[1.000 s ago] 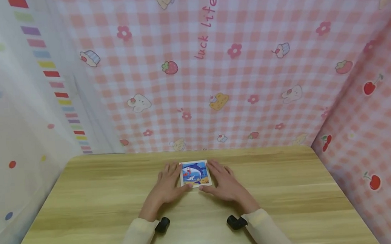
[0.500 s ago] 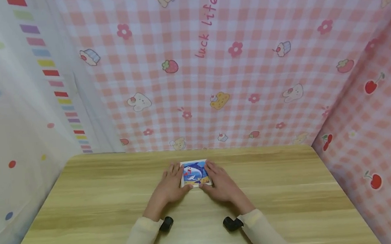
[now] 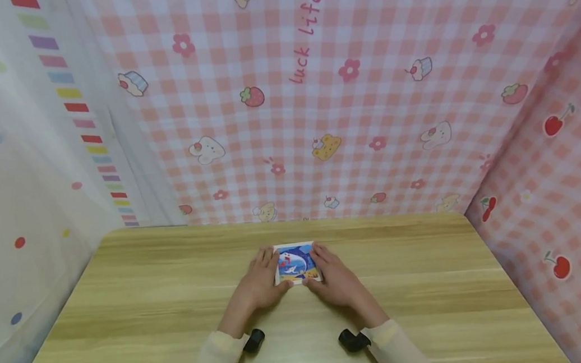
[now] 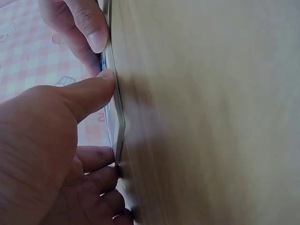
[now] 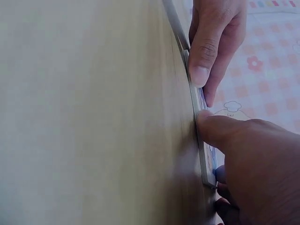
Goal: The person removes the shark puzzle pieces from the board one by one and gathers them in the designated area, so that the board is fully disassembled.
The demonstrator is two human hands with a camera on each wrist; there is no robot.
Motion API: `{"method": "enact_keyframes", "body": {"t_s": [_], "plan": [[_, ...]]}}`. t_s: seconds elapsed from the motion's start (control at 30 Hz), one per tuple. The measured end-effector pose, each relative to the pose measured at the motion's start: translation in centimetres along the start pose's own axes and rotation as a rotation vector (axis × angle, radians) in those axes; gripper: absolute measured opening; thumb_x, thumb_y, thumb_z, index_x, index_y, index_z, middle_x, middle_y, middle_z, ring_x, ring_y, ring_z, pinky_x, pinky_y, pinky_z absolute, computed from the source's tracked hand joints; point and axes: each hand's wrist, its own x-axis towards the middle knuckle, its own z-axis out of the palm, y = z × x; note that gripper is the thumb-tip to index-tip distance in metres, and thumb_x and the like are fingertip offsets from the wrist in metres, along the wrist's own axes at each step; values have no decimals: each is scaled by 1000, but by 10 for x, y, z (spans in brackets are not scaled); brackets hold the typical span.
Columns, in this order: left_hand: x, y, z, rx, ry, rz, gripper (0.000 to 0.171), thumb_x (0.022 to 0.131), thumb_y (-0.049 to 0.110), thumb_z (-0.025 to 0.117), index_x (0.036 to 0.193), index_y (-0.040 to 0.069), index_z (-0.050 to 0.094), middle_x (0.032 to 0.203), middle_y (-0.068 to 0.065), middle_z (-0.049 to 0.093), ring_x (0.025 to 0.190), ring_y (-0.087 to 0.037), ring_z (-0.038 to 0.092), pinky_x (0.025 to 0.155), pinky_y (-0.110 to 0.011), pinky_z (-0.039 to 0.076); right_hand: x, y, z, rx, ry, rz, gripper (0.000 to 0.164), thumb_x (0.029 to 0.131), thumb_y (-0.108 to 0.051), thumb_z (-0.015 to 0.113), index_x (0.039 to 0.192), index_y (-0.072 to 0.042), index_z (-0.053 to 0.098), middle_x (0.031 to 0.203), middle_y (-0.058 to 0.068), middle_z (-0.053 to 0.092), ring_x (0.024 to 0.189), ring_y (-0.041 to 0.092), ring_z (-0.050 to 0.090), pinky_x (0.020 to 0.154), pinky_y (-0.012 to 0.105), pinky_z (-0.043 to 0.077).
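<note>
The square picture panel (image 3: 296, 263) lies face up on the tabletop (image 3: 409, 285), midway across, toward the far edge. The left hand (image 3: 261, 283) grasps its left side, the right hand (image 3: 336, 278) its right side; both thumbs contact the near edge.

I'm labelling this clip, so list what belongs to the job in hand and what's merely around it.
Job:
- sea-animal picture board
- left hand, holding its left side
- right hand, holding its right side

Merely around:
- wood-grain tabletop, as support
- black wrist cameras
- "luck life" checked cloth
- cherry-print cloth
</note>
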Motion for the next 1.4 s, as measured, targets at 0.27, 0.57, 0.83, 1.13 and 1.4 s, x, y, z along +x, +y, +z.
{"method": "enact_keyframes", "body": {"t_s": [0.27, 0.57, 0.83, 1.13, 1.4], "plan": [[-12, 12, 11, 8, 5, 6, 82, 100, 43, 62, 157, -6, 28, 167, -27, 20, 158, -43, 15, 126, -55, 21, -21, 1, -2, 46, 31, 18, 74, 98, -39, 68, 156, -2, 39, 169, 12, 27, 158, 33, 23, 124, 54, 27], [-25, 20, 21, 7, 27, 27, 83, 99, 44, 63, 156, -7, 31, 166, -27, 22, 157, -44, 17, 126, -56, 23, -43, -1, -1, 63, 41, 39, 75, 97, -40, 69, 155, -2, 40, 169, 11, 28, 157, 34, 24, 122, 57, 29], [-34, 30, 27, 18, 29, 41, 83, 98, 45, 64, 156, -6, 33, 166, -27, 24, 157, -43, 19, 125, -55, 24, -60, -2, 1, 70, 66, 53, 75, 96, -38, 72, 154, -2, 41, 168, 11, 29, 157, 33, 25, 123, 55, 28], [-49, 45, 33, 41, 26, 36, 83, 97, 46, 65, 155, -6, 35, 166, -25, 26, 156, -42, 22, 125, -54, 25, -81, -3, 1, 61, 75, 89, 75, 94, -38, 74, 154, -3, 43, 168, 9, 30, 157, 30, 26, 123, 54, 28], [-55, 48, 36, 23, 20, 35, 84, 97, 45, 66, 156, -4, 33, 167, -24, 24, 157, -40, 22, 126, -54, 24, -92, -5, 0, 72, 87, 116, 76, 93, -41, 75, 153, -6, 45, 168, 5, 31, 156, 30, 28, 120, 55, 34]]}}
